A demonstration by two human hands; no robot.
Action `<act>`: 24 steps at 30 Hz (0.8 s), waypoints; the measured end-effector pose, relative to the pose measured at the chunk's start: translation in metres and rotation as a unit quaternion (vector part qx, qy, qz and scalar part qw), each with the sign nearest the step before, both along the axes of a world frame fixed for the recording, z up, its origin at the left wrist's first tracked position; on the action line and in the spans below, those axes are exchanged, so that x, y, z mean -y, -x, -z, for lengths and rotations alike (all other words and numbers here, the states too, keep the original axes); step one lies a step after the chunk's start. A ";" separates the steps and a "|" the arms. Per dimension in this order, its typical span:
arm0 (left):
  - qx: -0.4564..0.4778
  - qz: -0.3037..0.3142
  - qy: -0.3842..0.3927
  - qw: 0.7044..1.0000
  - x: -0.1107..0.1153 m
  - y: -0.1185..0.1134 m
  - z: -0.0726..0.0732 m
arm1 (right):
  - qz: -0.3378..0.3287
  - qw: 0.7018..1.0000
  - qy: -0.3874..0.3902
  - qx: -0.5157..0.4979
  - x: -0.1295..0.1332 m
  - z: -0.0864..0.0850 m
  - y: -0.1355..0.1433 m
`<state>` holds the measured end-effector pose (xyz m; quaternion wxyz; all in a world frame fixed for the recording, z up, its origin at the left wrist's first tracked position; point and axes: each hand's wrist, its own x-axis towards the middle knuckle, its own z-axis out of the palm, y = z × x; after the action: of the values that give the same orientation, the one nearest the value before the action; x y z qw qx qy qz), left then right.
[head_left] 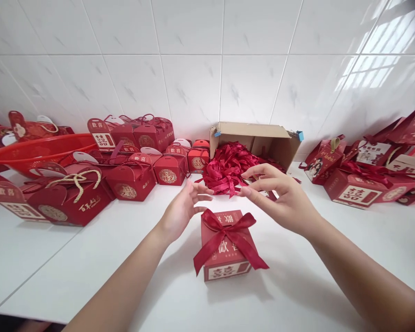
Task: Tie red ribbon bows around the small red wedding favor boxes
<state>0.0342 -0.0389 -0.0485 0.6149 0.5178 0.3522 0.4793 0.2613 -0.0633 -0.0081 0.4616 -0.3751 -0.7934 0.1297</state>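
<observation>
A red gift box point(228, 249) with gold lettering and a pale label stands on the white table, a dark red ribbon bow point(228, 232) tied across its top. My left hand point(185, 210) is raised just behind and left of the box, fingers apart, holding nothing. On the other side, my right hand point(279, 196) hovers behind and to the right of the box, its fingers spread and empty. Neither hand touches the box. Beyond them, a pile of red ribbons point(228, 166) spills from an open cardboard box point(255, 131).
Several red gift boxes point(133, 180) stand at the left, some with rope handles, near a red plastic basket point(55, 144). More decorated boxes point(357, 189) are grouped at the right. A tiled wall point(193, 83) rises behind the white table point(99, 263).
</observation>
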 end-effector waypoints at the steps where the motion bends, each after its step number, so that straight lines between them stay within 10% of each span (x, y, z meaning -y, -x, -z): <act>1: 0.019 -0.018 0.014 1.000 -0.002 0.001 0.001 | -0.007 1.000 0.004 0.011 0.001 0.001 0.001; 11: 0.040 -0.093 0.094 0.990 -0.019 0.004 0.019 | -0.045 0.977 0.018 0.208 0.013 0.015 0.020; 24: 0.033 -0.095 0.098 0.990 -0.020 0.003 0.022 | -0.018 0.978 0.028 0.207 0.000 0.011 0.014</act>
<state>0.0311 -0.0185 -0.0701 0.6260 0.4031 0.4243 0.5154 0.2468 -0.0633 -0.0192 0.2737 -0.3925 -0.8745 0.0799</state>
